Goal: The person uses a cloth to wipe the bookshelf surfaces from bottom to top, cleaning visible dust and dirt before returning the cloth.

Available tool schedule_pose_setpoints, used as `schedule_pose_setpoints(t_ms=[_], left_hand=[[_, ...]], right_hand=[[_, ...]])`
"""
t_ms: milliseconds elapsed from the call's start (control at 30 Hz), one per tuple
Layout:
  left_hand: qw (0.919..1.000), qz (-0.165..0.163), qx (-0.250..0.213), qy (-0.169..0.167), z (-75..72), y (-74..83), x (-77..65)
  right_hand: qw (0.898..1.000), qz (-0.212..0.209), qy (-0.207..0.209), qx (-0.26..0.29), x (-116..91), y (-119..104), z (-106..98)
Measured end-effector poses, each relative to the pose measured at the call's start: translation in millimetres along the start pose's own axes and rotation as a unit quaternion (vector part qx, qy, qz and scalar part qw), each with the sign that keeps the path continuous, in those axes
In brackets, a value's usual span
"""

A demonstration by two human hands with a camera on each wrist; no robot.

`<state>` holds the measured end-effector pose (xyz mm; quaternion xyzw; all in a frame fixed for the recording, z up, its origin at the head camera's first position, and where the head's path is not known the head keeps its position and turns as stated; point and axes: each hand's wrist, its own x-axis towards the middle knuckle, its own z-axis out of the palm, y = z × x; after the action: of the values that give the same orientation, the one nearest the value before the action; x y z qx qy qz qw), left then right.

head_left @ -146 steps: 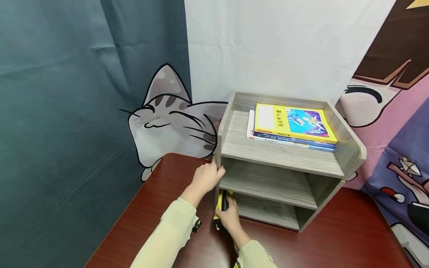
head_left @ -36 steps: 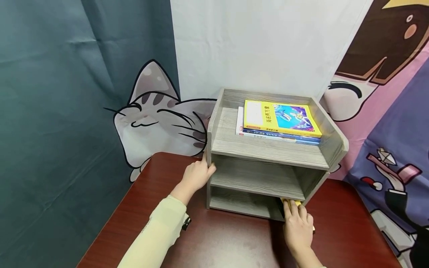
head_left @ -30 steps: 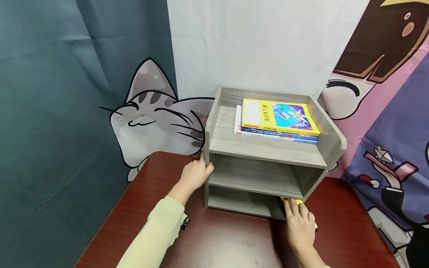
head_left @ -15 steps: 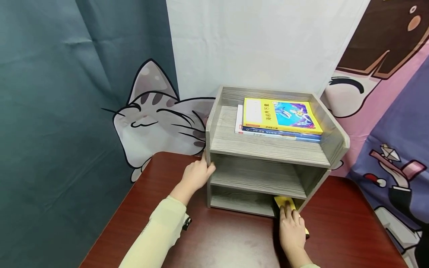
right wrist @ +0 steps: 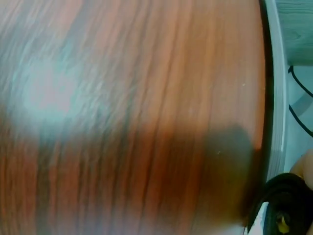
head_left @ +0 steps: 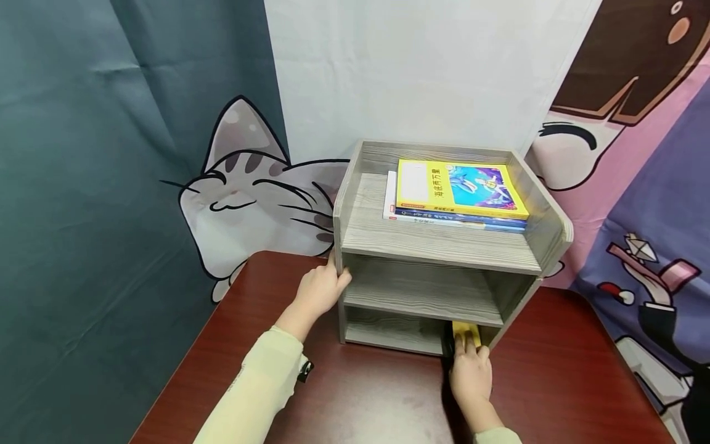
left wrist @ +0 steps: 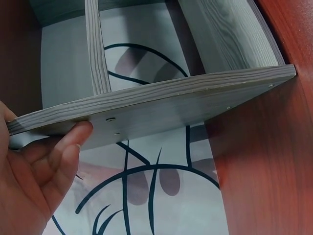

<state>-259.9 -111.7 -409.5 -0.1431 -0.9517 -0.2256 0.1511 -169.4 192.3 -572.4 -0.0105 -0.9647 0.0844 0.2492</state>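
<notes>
My left hand (head_left: 320,288) grips the left side panel of a small grey wood-grain shelf unit (head_left: 440,253), fingers along its outer face. In the left wrist view, the fingers (left wrist: 68,152) press under that panel's edge. A yellow-and-black object (head_left: 465,328) sits partly inside the bottom compartment, near its right side. My right hand (head_left: 470,373) holds it from the front, fingers over its yellow top; the thumb is hidden. The right wrist view catches only a round black end (right wrist: 288,203) of it beside the hand. Its exact kind I cannot tell.
Several books (head_left: 455,191) lie stacked on the unit's top, a yellow one uppermost. The unit stands on a dark red wood table (head_left: 377,394). Behind hangs a curtain (head_left: 432,74) with cartoon prints.
The yellow-and-black object and my right hand were at the unit's lower left corner, then at its lower right; lately they have shifted slightly left. My left hand still grips the side panel.
</notes>
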Motion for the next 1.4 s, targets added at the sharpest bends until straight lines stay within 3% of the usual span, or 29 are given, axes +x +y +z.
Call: schedule_pose_setpoints(t_ms=[367,667,867,1133,1200,1267,1400], left_hand=[[1.0000,-0.007,-0.002,-0.001,0.8,0.9,0.9],[0.9999,-0.011,-0.006,-0.009,2.2,1.9,0.9],[1.0000,-0.007,-0.004,-0.005,2.2,0.2,0.5],[1.0000,-0.002,-0.008,0.004,0.1,0.2,-0.7],[0.9999,-0.001,-0.011,0.003,-0.4,0.0,-1.0],[0.9999,0.000,-0.012,0.003,-0.1,-0.4,-1.0],[0.9999,0.000,-0.010,0.001,1.6,-0.7,-0.6]], right_hand=[[0.994,0.046,-0.041,0.085,2.2,-0.9,-2.9],[0.982,0.018,-0.072,0.173,9.1,-1.2,-20.6],[0.972,-0.023,-0.128,0.198,19.3,3.6,-65.5],[0.967,-0.072,-0.167,0.176,34.9,13.4,-152.2],[0.968,-0.081,-0.158,0.175,39.1,12.6,-171.9],[0.972,-0.101,-0.123,0.175,44.1,11.0,-187.6],[0.976,-0.162,-0.002,0.142,55.7,6.4,-204.6]])
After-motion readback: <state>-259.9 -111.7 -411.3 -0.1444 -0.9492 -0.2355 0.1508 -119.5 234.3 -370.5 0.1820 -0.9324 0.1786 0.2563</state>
